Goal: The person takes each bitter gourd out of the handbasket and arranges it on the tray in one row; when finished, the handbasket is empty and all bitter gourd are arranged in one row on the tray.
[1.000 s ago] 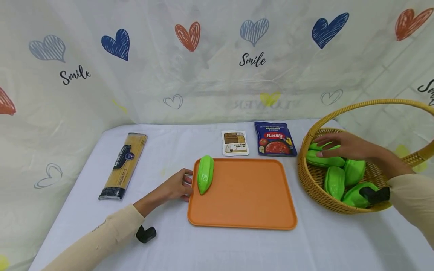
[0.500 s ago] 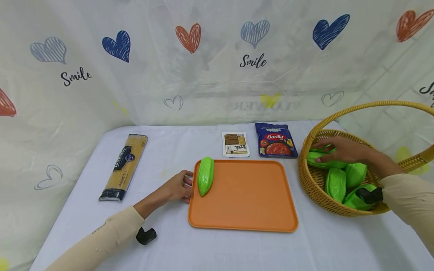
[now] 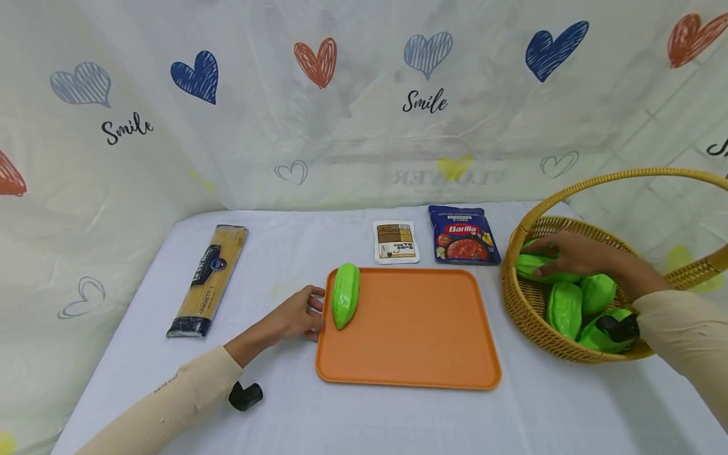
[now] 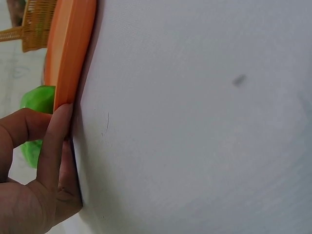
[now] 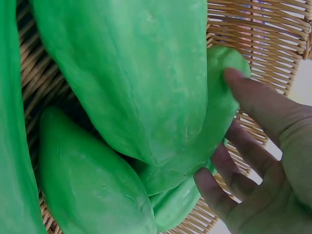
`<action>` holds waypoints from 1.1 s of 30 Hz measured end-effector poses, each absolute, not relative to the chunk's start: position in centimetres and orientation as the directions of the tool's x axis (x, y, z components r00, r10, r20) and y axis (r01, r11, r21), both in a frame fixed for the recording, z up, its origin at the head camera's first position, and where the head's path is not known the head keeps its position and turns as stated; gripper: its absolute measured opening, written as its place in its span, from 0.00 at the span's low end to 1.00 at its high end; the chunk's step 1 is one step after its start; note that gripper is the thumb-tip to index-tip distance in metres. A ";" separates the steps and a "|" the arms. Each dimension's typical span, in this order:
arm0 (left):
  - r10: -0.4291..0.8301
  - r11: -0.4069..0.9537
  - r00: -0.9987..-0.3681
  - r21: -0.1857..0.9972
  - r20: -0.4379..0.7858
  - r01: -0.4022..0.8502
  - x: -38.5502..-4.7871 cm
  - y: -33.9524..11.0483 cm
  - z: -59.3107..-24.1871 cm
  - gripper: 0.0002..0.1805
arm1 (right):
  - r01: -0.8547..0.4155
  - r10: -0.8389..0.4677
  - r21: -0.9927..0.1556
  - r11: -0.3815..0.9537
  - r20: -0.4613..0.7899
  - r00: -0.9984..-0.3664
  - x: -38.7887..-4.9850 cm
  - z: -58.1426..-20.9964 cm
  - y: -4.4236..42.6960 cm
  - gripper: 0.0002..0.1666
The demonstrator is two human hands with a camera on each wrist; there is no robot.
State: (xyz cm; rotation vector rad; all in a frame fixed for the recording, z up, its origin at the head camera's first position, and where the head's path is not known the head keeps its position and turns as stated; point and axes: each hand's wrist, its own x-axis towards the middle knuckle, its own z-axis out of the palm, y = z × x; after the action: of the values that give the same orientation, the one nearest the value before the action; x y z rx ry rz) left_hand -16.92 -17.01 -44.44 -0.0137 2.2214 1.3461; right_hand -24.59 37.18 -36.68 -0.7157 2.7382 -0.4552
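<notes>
My left hand holds the left edge of an orange tray. The left wrist view has its fingers pinching the tray's rim. A ridged green fruit with a pointed tip lies along the tray's left side. Over at the right, my right hand reaches into a wicker basket of similar fruits. There it grips a green fruit near the back wall. In the right wrist view, the thumb lies on one side of that fruit, with the fingers at its other side.
Behind the tray lie a small white packet and a blue sauce pouch. A spaghetti pack rests at the left. The basket's tall handle arches over the right arm. More green fruits sit in the basket's front.
My right hand has lowered into the basket and closed about a fruit at the back. The left hand and the tray stay in place.
</notes>
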 end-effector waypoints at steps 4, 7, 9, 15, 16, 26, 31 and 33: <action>0.263 0.505 -0.857 0.820 -0.444 -0.270 -16.9 -17.1 -44.4 0.39 | -0.454 -0.530 -0.339 0.824 -0.178 -0.829 -24.6 -36.6 37.1 0.30; 0.264 0.508 -0.857 0.819 -0.442 -0.266 -16.8 -17.2 -44.4 0.39 | -0.463 -0.536 -0.330 0.822 -0.176 -0.826 -24.7 -36.7 37.1 0.30; 0.263 0.511 -0.858 0.818 -0.442 -0.265 -16.8 -17.2 -44.4 0.38 | -0.461 -0.534 -0.329 0.824 -0.177 -0.827 -24.7 -36.7 37.1 0.30; 0.263 0.528 -0.858 0.810 -0.441 -0.254 -16.7 -17.2 -44.3 0.38 | -0.474 -0.544 -0.328 0.817 -0.164 -0.823 -24.8 -36.6 37.0 0.30; 0.264 0.527 -0.859 0.811 -0.440 -0.254 -16.6 -17.2 -44.2 0.38 | -0.471 -0.537 -0.323 0.821 -0.157 -0.829 -24.7 -36.5 37.0 0.30; 0.270 0.511 -0.860 0.821 -0.434 -0.254 -16.5 -17.1 -44.0 0.38 | -0.432 -0.495 -0.349 0.832 -0.114 -0.861 -24.3 -35.2 37.1 0.29; 0.274 0.504 -0.860 0.826 -0.431 -0.253 -16.5 -17.1 -44.1 0.38 | -0.356 -0.436 -0.366 0.860 -0.164 -0.885 -24.0 -34.2 37.2 0.32; 0.274 0.502 -0.860 0.827 -0.430 -0.253 -16.5 -17.1 -44.0 0.38 | -0.341 -0.421 -0.361 0.868 -0.171 -0.891 -23.9 -33.9 37.3 0.32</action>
State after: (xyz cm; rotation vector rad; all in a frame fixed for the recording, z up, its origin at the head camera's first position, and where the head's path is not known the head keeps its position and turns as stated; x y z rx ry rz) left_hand -16.54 -17.09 -44.03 0.0175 2.2307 1.3479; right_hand -23.87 37.29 -33.92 -0.5797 2.7962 -0.4745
